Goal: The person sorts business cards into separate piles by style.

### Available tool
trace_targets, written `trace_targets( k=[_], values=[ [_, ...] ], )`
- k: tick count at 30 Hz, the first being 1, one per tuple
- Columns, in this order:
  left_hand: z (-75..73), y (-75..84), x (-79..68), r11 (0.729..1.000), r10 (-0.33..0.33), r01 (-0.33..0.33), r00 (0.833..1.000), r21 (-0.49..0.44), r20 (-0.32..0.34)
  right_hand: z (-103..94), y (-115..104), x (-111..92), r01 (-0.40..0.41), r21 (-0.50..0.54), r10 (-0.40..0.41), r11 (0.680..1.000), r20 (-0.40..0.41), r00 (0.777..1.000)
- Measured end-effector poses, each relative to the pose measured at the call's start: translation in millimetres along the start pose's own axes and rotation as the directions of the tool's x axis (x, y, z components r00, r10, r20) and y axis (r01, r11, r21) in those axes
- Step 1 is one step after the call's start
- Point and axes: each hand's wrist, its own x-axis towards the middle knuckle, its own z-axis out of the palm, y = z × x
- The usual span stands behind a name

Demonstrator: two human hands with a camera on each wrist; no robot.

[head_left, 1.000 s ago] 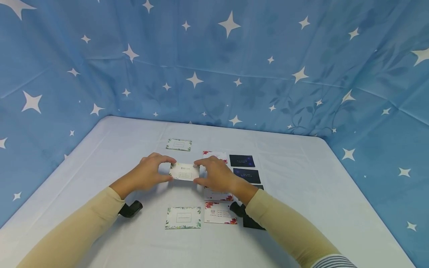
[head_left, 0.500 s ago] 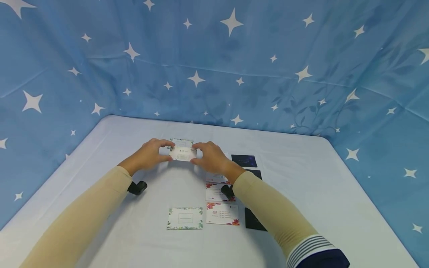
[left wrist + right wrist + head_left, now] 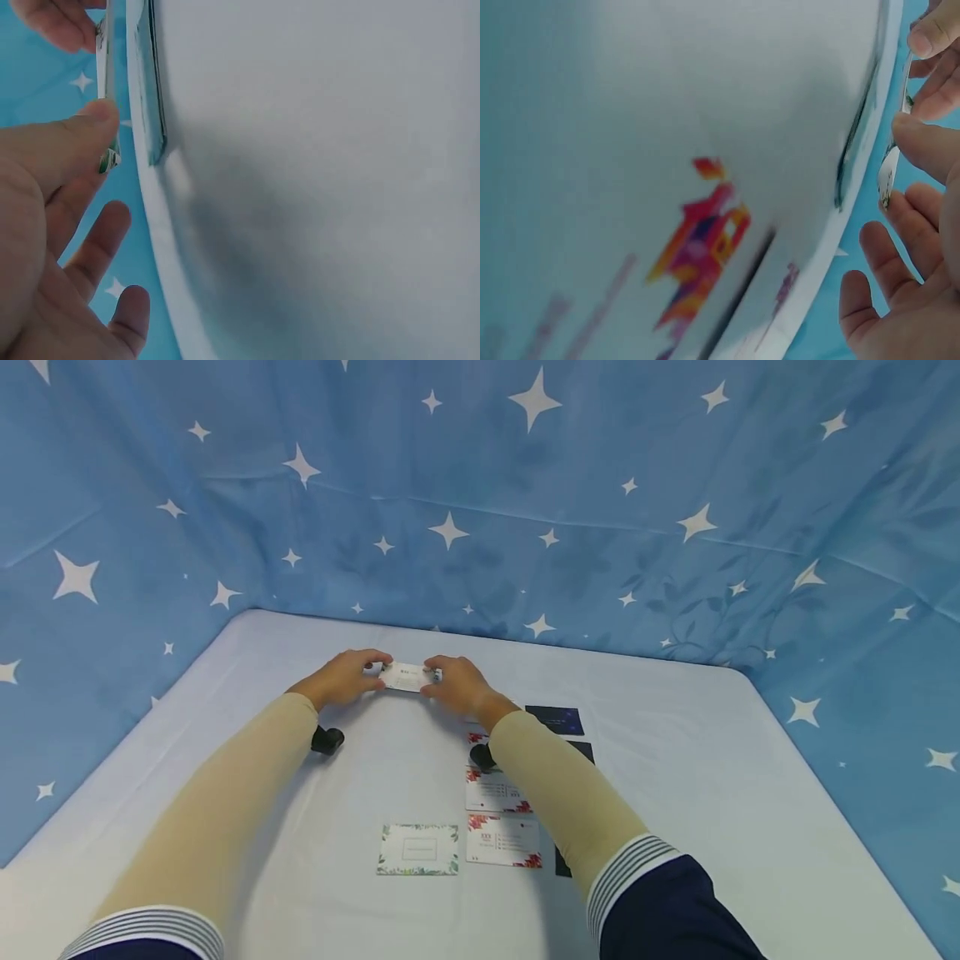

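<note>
A white business card (image 3: pixel 406 677) with green leaf corners is held up near the far side of the table. My left hand (image 3: pixel 341 678) pinches its left end between thumb and fingers, and my right hand (image 3: pixel 459 685) pinches its right end. In the left wrist view the raised card (image 3: pixel 105 64) appears edge-on, apart from a lower card (image 3: pixel 150 90) on the tabletop. The right wrist view likewise shows a gap between the held card (image 3: pixel 889 169) and the lying card (image 3: pixel 853 146). From the head, that lying card is almost wholly hidden behind the held one.
One leaf-bordered card (image 3: pixel 417 850) lies at the near side. Beside it runs a column of white cards with red flowers (image 3: pixel 503 841), partly under my right arm. Dark blue cards (image 3: pixel 555 720) lie further right. A blue star-patterned curtain (image 3: pixel 480 485) stands behind the white table (image 3: pixel 300 877).
Both hands have carried the card away from me, toward the far table edge. It now covers the far leaf-bordered card that showed earlier. The other cards have stayed in place.
</note>
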Motion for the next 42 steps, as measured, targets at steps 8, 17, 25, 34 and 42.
trace_targets(
  k=[8,17,25,34,42],
  values=[
    [3.0,-7.4,7.8,0.999,-0.021,0.021,1.000,-0.038,0.002,12.3,-3.1,15.4,-0.046,-0.005,0.046,0.999,0.022,0.999],
    [5.7,-1.6,11.2,0.999,-0.033,0.032,0.999,0.026,0.039,13.6,-0.8,18.3,-0.069,-0.002,0.069,0.998,0.048,0.996],
    [7.7,-0.9,15.1,0.997,-0.058,0.056,0.998,0.047,0.037,14.3,-1.6,18.2,-0.099,0.005,0.099,0.995,0.055,0.994],
    [-1.5,4.2,7.6,0.997,-0.079,0.078,0.996,0.016,0.045,2.9,2.4,8.0,-0.065,0.030,0.063,0.997,0.066,0.996],
    [-0.8,23.2,-22.5,0.994,-0.030,0.035,0.999,-0.100,0.045,-16.1,-0.4,-26.7,0.049,0.022,-0.051,0.999,0.103,0.993]
  ],
)
